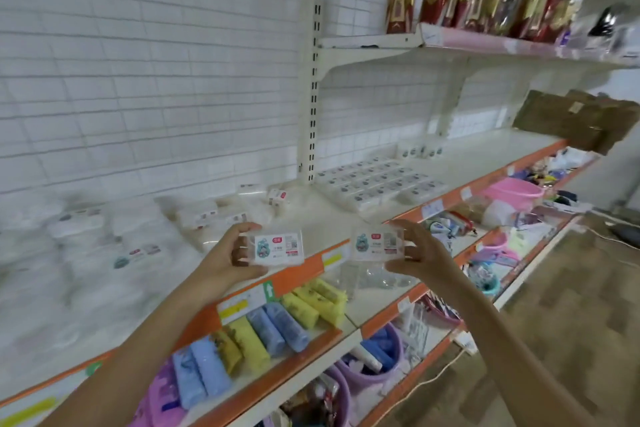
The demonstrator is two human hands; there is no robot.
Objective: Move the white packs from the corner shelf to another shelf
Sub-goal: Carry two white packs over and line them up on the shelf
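Holding one flat rectangular white pack (278, 248) in your left hand (235, 258) and another (377, 243) in your right hand (414, 253), fingers curled on their ends, above the shelf (311, 253) edge. More glossy packs (377, 180) lie w/ labels up; left ones too blurred to read.

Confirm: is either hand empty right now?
No, the left hand grips one white pack and the right hand grips another pack.

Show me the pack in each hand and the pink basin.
Left-hand pack (277, 249), head view, label face.
Right-hand pack (378, 243), head view, label face.
Pink basin (512, 191), head view, outer wall.
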